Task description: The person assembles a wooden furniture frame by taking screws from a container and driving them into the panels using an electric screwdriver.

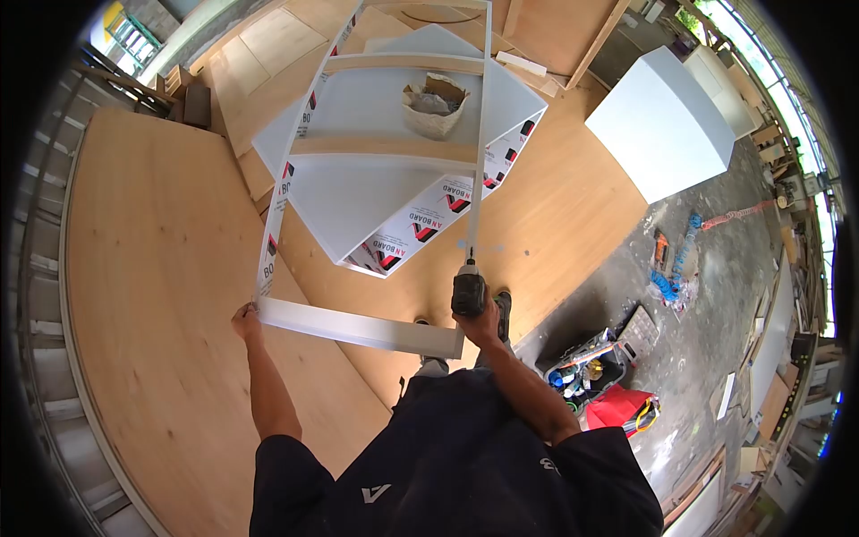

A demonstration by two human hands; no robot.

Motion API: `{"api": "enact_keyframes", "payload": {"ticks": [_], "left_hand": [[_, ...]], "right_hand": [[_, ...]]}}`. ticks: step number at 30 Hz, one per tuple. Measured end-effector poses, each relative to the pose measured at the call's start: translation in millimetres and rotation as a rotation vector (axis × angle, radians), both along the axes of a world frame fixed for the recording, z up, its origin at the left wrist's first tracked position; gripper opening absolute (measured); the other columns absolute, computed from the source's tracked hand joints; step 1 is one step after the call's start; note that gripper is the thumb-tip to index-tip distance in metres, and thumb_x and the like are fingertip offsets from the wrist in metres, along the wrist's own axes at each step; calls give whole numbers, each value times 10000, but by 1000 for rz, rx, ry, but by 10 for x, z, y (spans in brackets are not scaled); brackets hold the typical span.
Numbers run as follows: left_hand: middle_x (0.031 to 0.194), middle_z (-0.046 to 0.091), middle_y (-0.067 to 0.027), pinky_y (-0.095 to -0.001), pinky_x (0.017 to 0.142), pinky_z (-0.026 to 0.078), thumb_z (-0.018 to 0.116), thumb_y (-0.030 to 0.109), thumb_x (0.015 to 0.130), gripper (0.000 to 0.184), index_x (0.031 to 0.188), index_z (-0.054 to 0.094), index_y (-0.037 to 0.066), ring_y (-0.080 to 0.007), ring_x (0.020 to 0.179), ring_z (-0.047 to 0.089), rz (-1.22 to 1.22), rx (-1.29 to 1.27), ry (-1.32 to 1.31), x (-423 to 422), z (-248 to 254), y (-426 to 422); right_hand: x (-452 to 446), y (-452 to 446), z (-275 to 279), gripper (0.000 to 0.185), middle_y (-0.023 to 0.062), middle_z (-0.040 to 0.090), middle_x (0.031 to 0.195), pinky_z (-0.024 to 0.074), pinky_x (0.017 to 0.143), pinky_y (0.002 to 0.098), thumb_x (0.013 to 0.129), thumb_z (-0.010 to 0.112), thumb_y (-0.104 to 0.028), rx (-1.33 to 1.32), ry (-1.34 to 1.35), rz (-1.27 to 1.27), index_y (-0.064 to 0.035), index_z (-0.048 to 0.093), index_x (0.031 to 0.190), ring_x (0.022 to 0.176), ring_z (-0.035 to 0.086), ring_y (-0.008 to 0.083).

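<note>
A long ladder-like frame (pixel 358 328) of white-faced boards with wooden crosspieces stretches away from me. My left hand (pixel 248 320) pinches its near left corner. In my right hand (pixel 481 324) is a dark cordless drill (pixel 468 294), held at the near right corner. Its bit points away from me, along the right side rail (pixel 477 197); I cannot tell whether the tip touches the rail. Beneath the frame lie white panels (pixel 358 201) with printed edges. A crumpled paper bag (pixel 436 105) rests within the frame's outline, its contents unclear.
Plywood sheets (pixel 161 295) cover the floor on my left. A large white box-like panel (pixel 662 125) stands at the upper right. Nearer on the right are a tool crate (pixel 586 371), a red bag (pixel 617 407) and a coiled blue hose (pixel 684 255) on concrete.
</note>
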State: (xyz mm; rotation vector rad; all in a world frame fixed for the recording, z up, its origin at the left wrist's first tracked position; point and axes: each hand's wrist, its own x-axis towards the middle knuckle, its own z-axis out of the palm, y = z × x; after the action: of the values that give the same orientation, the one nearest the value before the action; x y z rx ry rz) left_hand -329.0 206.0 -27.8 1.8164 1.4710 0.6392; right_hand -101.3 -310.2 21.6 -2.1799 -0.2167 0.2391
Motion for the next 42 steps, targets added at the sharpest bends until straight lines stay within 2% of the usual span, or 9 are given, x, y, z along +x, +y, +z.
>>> {"api": "enact_keyframes", "payload": {"ticks": [7,17,24,28,30,35,39,41,42], "left_hand": [[845,701,-157,-318,718,527,597,47,783,178,902,710,-22,-230,773,675,-37,132,186,230,282,-847],[858,702,-159,-345,713,536,599,49,762,205,923,712,-11,-256,775,679,67,2,123,659,332,-2256],[856,705,-138,-327,729,527,604,51,768,209,937,713,-10,-231,782,671,139,-146,96,999,431,-3088],[858,700,-134,-312,730,519,598,43,791,203,942,700,-45,-210,785,661,188,-242,-79,1134,252,-3355],[860,695,-136,-304,722,518,587,36,806,200,946,693,-60,-205,786,658,215,-302,-157,1212,229,-3476],[969,641,-140,-296,755,521,530,21,890,222,1050,593,-120,-222,827,638,285,-460,-442,1181,322,-3562],[965,619,-127,-317,817,520,532,42,907,217,1056,562,-113,-233,874,623,358,-583,-643,875,686,-3577],[932,609,-123,-337,870,508,529,39,906,183,1022,565,-99,-210,875,604,195,-671,-981,812,1009,-3683],[932,609,-123,-337,870,508,529,39,906,183,1022,565,-99,-210,875,604,183,-680,-967,820,1117,-3743]], "right_hand": [[496,-348,-30,614,179,647,901,480,734,477,595,805,-209,-8,-57,25,-87,486,1105,869,617,402],[1817,-1132,-40,551,171,651,926,470,752,475,598,788,-141,-207,-114,164,-104,494,1063,922,597,401],[2597,-1417,-62,497,164,653,949,476,746,483,651,751,-162,-293,-149,136,-132,491,1074,937,603,400],[3034,-1501,-108,506,178,648,984,480,764,485,670,751,-199,-316,-185,118,-123,493,1098,955,600,398],[3192,-1508,-91,480,178,640,1008,468,833,472,693,733,-202,-319,-201,95,-92,499,1097,990,589,384],[3413,-1589,-165,501,184,633,1023,462,846,471,717,709,-181,-332,-268,79,-82,492,1157,998,590,370],[3298,-1799,4,521,189,629,1026,458,836,476,711,671,-113,-241,-312,-41,-86,480,1195,990,583,387],[3165,-1980,89,532,194,626,1026,448,827,485,706,663,-106,-170,-300,-154,-89,472,1202,992,572,397],[3071,-2079,66,484,199,638,966,461,782,484,708,663,-116,-147,-380,-240,-90,499,1162,921,587,415]]}}
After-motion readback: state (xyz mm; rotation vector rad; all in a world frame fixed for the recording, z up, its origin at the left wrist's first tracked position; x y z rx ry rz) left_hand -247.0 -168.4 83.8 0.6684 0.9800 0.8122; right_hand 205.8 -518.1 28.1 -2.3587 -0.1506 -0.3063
